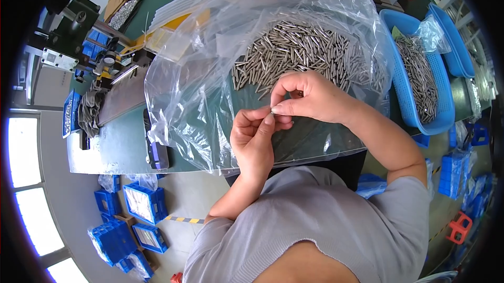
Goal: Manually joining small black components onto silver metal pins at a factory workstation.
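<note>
My left hand [256, 137] and my right hand [311, 97] meet over the near side of a clear plastic bag [194, 91]. Thumb and forefinger of each hand are pinched together, the fingertips nearly touching. Whatever lies between them is too small and covered to name. Just beyond my hands, a big heap of short metal pins [299, 46] is spread on the opened bag. Some pins on the heap's right side show through the plastic.
A blue basket [445, 91] of similar pins stands at right, a second blue basket [458, 52] behind it. A dark bench device [81, 20] occupies the far left. A purple-and-black tool [157, 152] lies near the front edge. Blue crates [113, 241] are stacked on the floor.
</note>
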Demonstrator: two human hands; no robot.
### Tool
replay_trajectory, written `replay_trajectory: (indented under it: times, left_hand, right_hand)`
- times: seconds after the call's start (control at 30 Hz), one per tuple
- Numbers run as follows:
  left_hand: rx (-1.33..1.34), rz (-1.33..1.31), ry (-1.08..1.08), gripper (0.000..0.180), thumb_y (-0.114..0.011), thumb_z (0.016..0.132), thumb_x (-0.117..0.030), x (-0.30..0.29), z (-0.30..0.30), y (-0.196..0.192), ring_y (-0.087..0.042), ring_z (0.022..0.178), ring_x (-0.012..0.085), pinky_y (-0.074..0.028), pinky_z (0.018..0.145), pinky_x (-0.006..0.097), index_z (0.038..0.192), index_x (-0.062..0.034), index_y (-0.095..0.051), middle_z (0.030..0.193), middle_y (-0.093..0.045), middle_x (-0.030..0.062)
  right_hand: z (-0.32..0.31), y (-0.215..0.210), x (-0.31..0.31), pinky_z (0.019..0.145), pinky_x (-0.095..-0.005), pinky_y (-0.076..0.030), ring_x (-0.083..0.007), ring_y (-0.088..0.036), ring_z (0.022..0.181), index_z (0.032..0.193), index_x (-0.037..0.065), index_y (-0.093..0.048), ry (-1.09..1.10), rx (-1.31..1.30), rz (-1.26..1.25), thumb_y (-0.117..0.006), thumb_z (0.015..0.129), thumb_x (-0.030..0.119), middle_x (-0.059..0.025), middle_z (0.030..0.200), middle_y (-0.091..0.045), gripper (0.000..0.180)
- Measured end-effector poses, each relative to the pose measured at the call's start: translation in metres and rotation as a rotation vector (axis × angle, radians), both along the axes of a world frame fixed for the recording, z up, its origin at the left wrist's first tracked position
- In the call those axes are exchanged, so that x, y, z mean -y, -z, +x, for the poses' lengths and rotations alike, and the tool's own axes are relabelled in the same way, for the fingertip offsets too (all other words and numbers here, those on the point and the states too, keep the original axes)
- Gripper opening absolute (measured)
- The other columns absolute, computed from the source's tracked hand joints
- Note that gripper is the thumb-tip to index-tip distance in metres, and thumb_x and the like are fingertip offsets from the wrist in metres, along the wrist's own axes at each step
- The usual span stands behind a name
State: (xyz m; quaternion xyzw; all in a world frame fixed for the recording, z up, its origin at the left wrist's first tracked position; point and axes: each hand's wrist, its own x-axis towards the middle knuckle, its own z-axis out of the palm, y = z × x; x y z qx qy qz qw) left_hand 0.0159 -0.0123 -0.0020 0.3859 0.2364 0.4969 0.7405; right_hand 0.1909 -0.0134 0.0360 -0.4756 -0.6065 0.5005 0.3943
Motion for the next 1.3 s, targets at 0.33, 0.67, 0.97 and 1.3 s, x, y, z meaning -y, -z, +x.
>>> replay_trajectory:
  times: [0.33, 0.67, 0.97, 1.3]
  left_hand:
    - [0.024, -0.028, 0.018, 0.007, -0.05, 0.09, 0.001, -0.001, -0.002, 0.0, -0.065, 0.08, 0.0244, -0.056, 0.073, 0.037, 0.097, 0.0026, -0.049, 0.096, -0.061, 0.0192]
    - [0.046, -0.026, 0.023, 0.007, -0.05, 0.09, 0.001, -0.001, -0.002, 0.0, -0.065, 0.08, 0.0239, -0.056, 0.073, 0.037, 0.097, 0.0023, -0.049, 0.098, -0.061, 0.0191]
    - [0.013, -0.049, 0.013, 0.007, -0.049, 0.091, 0.002, -0.001, -0.003, -0.002, -0.065, 0.081, 0.0236, -0.056, 0.074, 0.037, 0.097, 0.0029, -0.049, 0.099, -0.061, 0.0195]
    - [0.006, -0.041, 0.025, 0.008, -0.049, 0.091, 0.002, -0.002, -0.001, -0.001, -0.065, 0.081, 0.0239, -0.056, 0.074, 0.036, 0.098, 0.0033, -0.049, 0.097, -0.062, 0.0193]
  right_hand:
    - [0.021, -0.004, -0.01, 0.043, -0.018, -0.033, -0.0041, -0.042, 0.054, 0.085, 0.004, -0.055, 0.277, -0.891, -0.309, -0.055, 0.085, 0.015, -0.0009, 0.077, -0.053, 0.011]
    - [0.004, 0.012, -0.005, 0.058, -0.0379, -0.047, -0.0282, -0.059, 0.067, 0.081, 0.008, -0.06, 0.247, 0.789, 0.404, -0.069, 0.073, 0.02, -0.0067, 0.077, -0.06, 0.017]
    - [-0.001, 0.004, -0.005, 0.047, -0.0255, -0.038, -0.0082, -0.047, 0.054, 0.085, 0.003, -0.057, 0.224, 0.191, 0.322, -0.058, 0.087, 0.012, -0.0001, 0.065, -0.051, 0.009]
    - [-0.005, -0.007, 0.0, 0.047, -0.0165, -0.027, 0.0006, -0.038, 0.059, 0.089, 0.006, -0.059, 0.089, -0.404, -0.251, -0.061, 0.088, 0.017, 0.0057, 0.075, -0.052, 0.011]
